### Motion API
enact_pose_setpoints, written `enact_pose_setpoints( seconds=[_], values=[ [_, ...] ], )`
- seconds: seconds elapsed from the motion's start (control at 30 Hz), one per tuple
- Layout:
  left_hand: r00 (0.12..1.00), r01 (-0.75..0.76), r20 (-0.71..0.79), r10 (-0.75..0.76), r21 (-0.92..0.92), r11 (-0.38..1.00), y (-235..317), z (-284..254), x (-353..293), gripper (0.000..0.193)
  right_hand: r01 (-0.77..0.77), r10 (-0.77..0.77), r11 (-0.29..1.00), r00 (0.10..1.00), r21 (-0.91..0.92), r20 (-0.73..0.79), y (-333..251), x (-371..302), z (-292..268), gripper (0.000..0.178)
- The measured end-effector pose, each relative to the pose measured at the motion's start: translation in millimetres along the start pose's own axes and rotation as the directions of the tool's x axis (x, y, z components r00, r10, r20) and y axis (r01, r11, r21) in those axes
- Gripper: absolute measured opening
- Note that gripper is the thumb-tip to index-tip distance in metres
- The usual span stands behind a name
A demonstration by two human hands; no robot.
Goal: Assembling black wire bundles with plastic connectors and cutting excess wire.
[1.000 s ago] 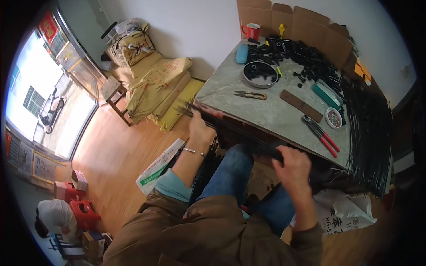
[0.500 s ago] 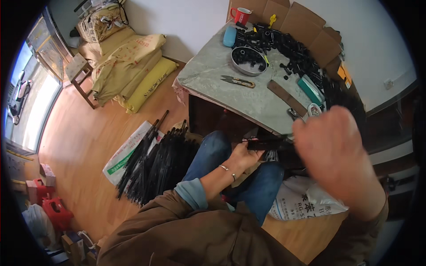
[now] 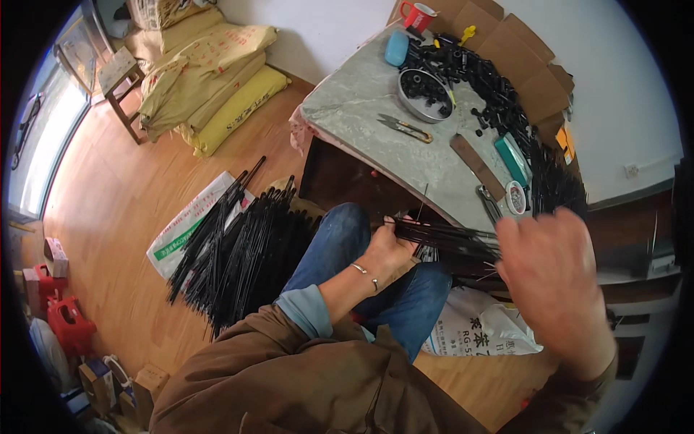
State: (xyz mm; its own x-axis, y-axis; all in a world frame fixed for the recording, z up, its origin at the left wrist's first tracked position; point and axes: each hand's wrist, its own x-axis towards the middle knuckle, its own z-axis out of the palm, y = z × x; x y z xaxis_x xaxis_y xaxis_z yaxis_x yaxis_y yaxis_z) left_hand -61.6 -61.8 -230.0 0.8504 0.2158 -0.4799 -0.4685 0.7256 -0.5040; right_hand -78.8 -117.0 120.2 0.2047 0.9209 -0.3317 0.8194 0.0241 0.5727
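The right hand (image 3: 547,264) is motion-blurred, its fingers folded inward and running together, so I cannot tell whether it grips anything. Behind it disappear the right ends of a bundle of black rods (image 3: 450,236), the lower part of the pliers (image 3: 489,204) and the right end of the table's (image 3: 347,105) near edge. The left hand (image 3: 390,249) is clearer: it is closed around the bundle's left end, though some of its fingertips are tucked out of sight. From that fist the rods stretch rightward to the right hand, just off the table's near edge, toward its right end; the space under the tabletop is too dark to read. A loose pile of similar rods (image 3: 242,260) lies on the floor, off the table's near left corner, partly covering a white-and-green bag (image 3: 165,249). A white sack (image 3: 463,329), probably plastic, is cut off by the person's knee (image 3: 423,289).
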Motion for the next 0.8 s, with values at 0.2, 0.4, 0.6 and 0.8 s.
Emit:
enact_pose_setpoints(
  seconds=[0.2,0.4,0.6,0.8],
  values=[
    [0.944,-0.329,0.061,0.324,0.213,0.920,23,52,-57,0.031,-0.162,0.231,0.737,0.973,0.657,-0.019,7,-51,123,0.036],
    [0.580,-0.762,0.757,0.303,0.373,0.529,19,108,-90,0.029,-0.283,0.333,0.308,0.926,0.908,0.176,-59,-39,217,0.039],
    [0.454,-0.881,0.880,0.136,0.422,0.211,6,131,-100,0.028,0.227,0.560,-0.086,0.816,0.970,-0.142,-64,28,197,0.015],
    [0.537,-0.842,0.843,0.012,0.537,-0.054,-4,99,-101,0.031,0.570,0.763,-0.105,0.572,0.815,-0.302,-73,53,156,0.012]
  ],
)
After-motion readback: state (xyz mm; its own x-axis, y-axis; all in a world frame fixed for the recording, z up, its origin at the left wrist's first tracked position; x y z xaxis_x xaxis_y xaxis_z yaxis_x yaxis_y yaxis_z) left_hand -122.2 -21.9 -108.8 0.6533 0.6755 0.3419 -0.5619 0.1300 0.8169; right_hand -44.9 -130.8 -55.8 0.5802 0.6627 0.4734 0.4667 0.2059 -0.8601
